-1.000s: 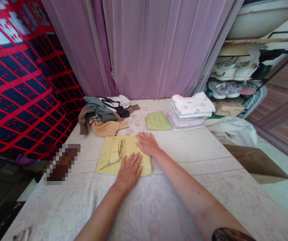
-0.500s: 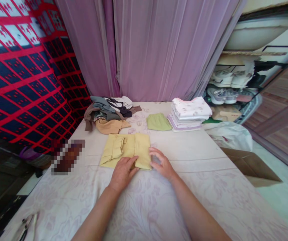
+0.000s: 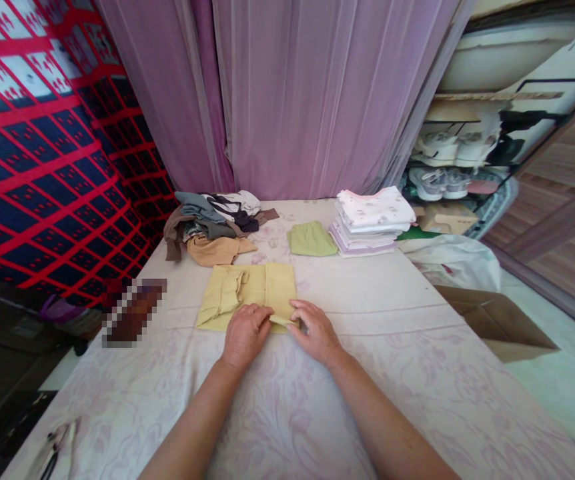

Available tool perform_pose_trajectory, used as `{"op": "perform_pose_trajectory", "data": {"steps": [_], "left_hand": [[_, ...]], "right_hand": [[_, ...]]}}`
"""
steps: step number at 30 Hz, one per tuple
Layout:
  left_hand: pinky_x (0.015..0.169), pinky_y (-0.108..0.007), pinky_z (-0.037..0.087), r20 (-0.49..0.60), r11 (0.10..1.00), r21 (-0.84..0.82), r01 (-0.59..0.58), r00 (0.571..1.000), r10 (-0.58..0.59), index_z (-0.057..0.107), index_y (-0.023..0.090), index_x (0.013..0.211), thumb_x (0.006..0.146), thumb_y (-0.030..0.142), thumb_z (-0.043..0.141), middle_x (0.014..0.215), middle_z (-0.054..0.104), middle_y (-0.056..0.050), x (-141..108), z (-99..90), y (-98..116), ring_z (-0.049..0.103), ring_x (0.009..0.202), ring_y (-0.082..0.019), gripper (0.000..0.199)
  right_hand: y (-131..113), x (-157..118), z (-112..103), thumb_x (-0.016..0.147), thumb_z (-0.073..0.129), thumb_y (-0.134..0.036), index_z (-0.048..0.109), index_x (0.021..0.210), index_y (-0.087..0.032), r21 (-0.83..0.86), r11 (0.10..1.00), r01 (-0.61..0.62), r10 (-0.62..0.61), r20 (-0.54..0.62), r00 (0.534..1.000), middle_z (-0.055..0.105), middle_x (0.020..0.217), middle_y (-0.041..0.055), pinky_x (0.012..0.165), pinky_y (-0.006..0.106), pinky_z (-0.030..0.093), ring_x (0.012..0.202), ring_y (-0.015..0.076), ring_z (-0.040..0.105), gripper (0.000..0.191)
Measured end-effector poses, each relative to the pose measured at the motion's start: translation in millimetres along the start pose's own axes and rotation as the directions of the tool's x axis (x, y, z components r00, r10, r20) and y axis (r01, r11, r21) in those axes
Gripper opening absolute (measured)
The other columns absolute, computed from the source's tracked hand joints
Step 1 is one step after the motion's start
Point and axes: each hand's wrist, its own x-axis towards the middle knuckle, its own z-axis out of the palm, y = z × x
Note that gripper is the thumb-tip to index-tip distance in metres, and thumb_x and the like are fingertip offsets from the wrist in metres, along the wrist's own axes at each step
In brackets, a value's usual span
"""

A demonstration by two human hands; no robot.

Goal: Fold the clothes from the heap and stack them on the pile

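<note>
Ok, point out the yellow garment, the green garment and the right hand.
Yellow garment (image 3: 254, 288), head view: its middle.
Green garment (image 3: 311, 240), head view: its middle.
Right hand (image 3: 317, 332), head view: back of the hand.

We can read no text, brand, number or sign here. On the box (image 3: 445, 219) we see a reddish mark at the right, too small for us to make out. On the bag (image 3: 472, 262) we see a dark red patch, too blurred for us to tell whether it is print.
</note>
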Motion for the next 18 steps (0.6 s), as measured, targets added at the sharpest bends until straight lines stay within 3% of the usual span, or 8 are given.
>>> {"op": "perform_pose_trajectory", "data": {"steps": [3, 6, 9, 12, 15, 18], "left_hand": [[0.072, -0.025, 0.042, 0.068, 0.992, -0.011, 0.127, 0.99, -0.125, 0.064, 0.027, 0.101, 0.086, 0.023, 0.049, 0.088, 0.067, -0.001, 2.2, -5.0, 6.6, 0.061, 0.082, -0.016, 0.022], [0.063, -0.023, 0.041, 0.165, 0.954, -0.094, 0.286, 0.949, -0.268, 0.06, 0.029, 0.112, 0.086, 0.026, 0.047, 0.077, 0.068, 0.003, 2.5, -8.2, 10.8, 0.063, 0.071, -0.015, 0.03], [0.062, -0.023, 0.043, 0.237, 0.88, -0.273, 0.389, 0.914, -0.33, 0.055, 0.026, 0.124, 0.089, 0.026, 0.038, 0.072, 0.067, 0.003, 3.7, -11.3, 12.1, 0.063, 0.062, -0.015, 0.039], [0.062, -0.024, 0.045, 0.307, 0.807, -0.38, 0.453, 0.884, -0.352, 0.058, 0.024, 0.121, 0.092, 0.039, 0.033, 0.078, 0.068, 0.002, 7.2, -14.0, 14.6, 0.064, 0.057, -0.014, 0.041], [0.067, -0.026, 0.046, 0.302, 0.841, -0.288, 0.458, 0.877, -0.374, 0.058, 0.023, 0.121, 0.086, 0.052, 0.045, 0.084, 0.071, -0.001, 10.7, -13.0, 19.3, 0.068, 0.071, -0.018, 0.047], [0.076, -0.027, 0.047, 0.265, 0.853, -0.236, 0.466, 0.875, -0.405, 0.054, 0.023, 0.126, 0.08, 0.044, 0.058, 0.096, 0.071, -0.004, 11.7, -5.5, 22.8, 0.067, 0.09, -0.02, 0.05]], "right_hand": [[-8.1, 1.6, -1.6, 0.077, 0.057, -0.015, 0.056, 0.081, -0.021, -0.058, 0.998, 0.033, -0.033, -0.013, 0.999, 0.064, 0.111, 0.0094, 0.091, 0.037, 0.042, 0.106, 0.0211, 0.055, 0.008], [-15.0, 1.9, -1.6, 0.074, 0.055, -0.009, 0.056, 0.081, -0.022, -0.132, 0.991, 0.039, -0.038, 0.007, 0.999, 0.064, 0.093, 0.0057, 0.08, 0.031, 0.044, 0.091, 0.0195, 0.056, 0.015], [-16.7, 0.6, 1.6, 0.073, 0.05, -0.005, 0.056, 0.079, -0.022, -0.223, 0.974, 0.028, -0.023, 0.026, 0.999, 0.059, 0.079, 0.0028, 0.069, 0.027, 0.041, 0.077, 0.0175, 0.054, 0.019], [-15.1, -0.7, 5.3, 0.073, 0.048, -0.005, 0.056, 0.079, -0.022, -0.257, 0.966, 0.037, -0.033, 0.019, 0.999, 0.058, 0.077, 0.0024, 0.066, 0.027, 0.039, 0.075, 0.0172, 0.053, 0.02], [-14.0, -0.9, 6.5, 0.073, 0.048, -0.005, 0.055, 0.077, -0.022, -0.254, 0.966, 0.048, -0.05, -0.002, 0.999, 0.057, 0.076, 0.0021, 0.066, 0.027, 0.039, 0.073, 0.0169, 0.053, 0.018], [-14.7, -0.5, 5.9, 0.074, 0.049, -0.005, 0.054, 0.075, -0.022, -0.24, 0.97, 0.047, -0.053, -0.018, 0.998, 0.057, 0.074, 0.0017, 0.065, 0.026, 0.038, 0.072, 0.0162, 0.052, 0.017]]}}
